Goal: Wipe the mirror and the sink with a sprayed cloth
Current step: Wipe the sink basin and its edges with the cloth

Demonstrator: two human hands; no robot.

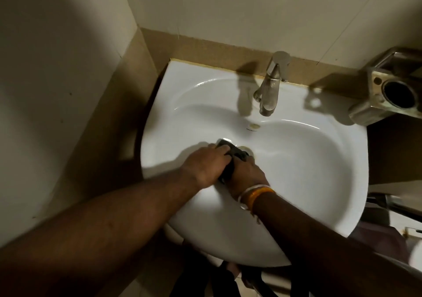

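A white ceramic sink (308,171) fills the middle of the view, fixed to a tiled wall. A dark cloth (230,157) lies bunched in the basin right beside the drain (245,148). My left hand (205,166) and my right hand (247,175) press together around the cloth, both gripping it. The cloth is mostly hidden under my fingers. My right wrist carries white and orange bangles. The mirror is out of view.
A steel faucet (270,86) stands at the back of the sink, its spout over the basin. A metal wall holder (392,91) juts out at the right. Tiled walls close in on the left and behind.
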